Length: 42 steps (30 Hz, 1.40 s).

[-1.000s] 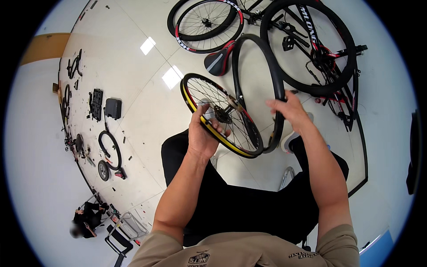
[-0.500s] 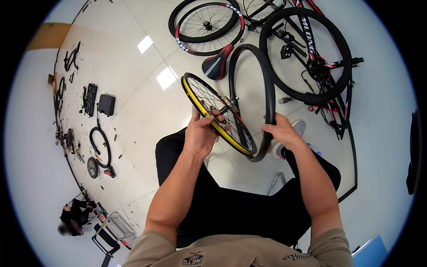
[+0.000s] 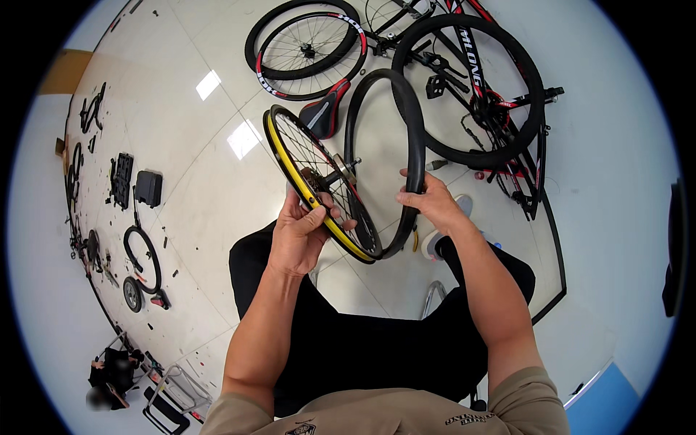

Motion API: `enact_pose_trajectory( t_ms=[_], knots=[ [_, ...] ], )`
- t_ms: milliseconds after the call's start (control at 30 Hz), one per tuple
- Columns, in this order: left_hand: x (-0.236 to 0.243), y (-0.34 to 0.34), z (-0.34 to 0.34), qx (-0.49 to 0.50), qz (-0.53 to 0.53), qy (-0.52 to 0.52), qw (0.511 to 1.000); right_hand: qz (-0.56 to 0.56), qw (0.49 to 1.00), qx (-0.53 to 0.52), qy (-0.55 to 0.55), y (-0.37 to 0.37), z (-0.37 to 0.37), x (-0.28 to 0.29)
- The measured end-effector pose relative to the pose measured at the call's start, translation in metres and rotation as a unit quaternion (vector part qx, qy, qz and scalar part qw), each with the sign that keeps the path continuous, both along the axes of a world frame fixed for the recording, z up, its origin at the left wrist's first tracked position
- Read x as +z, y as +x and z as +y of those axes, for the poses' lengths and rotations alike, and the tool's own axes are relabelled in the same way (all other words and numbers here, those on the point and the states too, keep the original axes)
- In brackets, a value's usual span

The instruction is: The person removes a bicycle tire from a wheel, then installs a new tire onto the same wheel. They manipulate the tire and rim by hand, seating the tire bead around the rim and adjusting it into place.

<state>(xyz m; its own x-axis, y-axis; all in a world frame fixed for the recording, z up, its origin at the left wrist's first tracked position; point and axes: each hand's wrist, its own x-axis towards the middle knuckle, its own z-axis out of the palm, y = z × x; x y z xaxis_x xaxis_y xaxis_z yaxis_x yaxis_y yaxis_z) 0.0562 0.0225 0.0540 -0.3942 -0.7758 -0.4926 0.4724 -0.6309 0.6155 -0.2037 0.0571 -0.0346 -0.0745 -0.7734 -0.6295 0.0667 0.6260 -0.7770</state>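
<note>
While the head view is showing both bare hands over the lap, the left hand (image 3: 299, 239) is gripping a spoked wheel (image 3: 330, 178), thumb pressing on the yellow strip (image 3: 289, 167) around the rim, fingers reaching through to the spoke side. Wheel is sitting tilted in front of the left knee, hub facing right. Right hand (image 3: 429, 200) is closing on a smooth black rubber ring (image 3: 415, 134), thumb on the near side, fingers wrapping round its right run. Ring is hanging as a tall loop right of the wheel, its lower end passing just beside the bottom of the rim; can't tell if they're touching there. Past the hands, a red-and-black saddle (image 3: 324, 112) is lying on the tiled floor (image 3: 217, 188), between the wheel and a second wheel (image 3: 307, 51) with a red, white and black rim. Up right, a dark bike frame (image 3: 470, 65) is lying on the floor, with a knobby-looking black tyre (image 3: 536, 94) resting over it. Off left, a dark case (image 3: 148, 188) is sitting beside an open tray (image 3: 122, 181); a person in black (image 3: 114, 370) is sitting farther back, lower left.
</note>
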Motion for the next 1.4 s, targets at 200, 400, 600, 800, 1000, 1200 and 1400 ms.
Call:
enact_pose_trajectory(
  t_ms=[200, 400, 600, 800, 1000, 1200, 1400],
  knots=[
    [-0.004, -0.005, 0.001, -0.016, 0.0, 0.005, 1.0, -0.02, 0.996, -0.073, -0.045, 0.004, 0.0, 0.002],
    [-0.002, -0.004, 0.0, -0.03, 0.0, -0.006, 1.0, -0.018, 0.987, -0.06, -0.147, 0.006, -0.004, 0.065],
    [-0.011, -0.007, 0.004, -0.044, 0.026, -0.009, 0.999, -0.061, 0.981, -0.02, -0.183, 0.015, 0.003, 0.084],
    [-0.031, -0.023, 0.01, -0.024, 0.031, 0.039, 0.998, -0.147, 0.978, -0.071, -0.133, 0.053, 0.0, 0.08],
    [-0.042, -0.03, 0.017, -0.04, 0.039, 0.085, 0.995, -0.151, 0.98, -0.092, -0.09, 0.075, 0.001, 0.059],
    [-0.048, -0.035, 0.02, -0.026, 0.031, 0.108, 0.993, -0.074, 0.987, -0.094, -0.103, 0.082, 0.005, 0.054],
    [-0.054, -0.036, 0.02, -0.038, 0.047, 0.097, 0.993, 0.057, 0.986, -0.061, -0.145, 0.085, 0.003, 0.052]
  ],
)
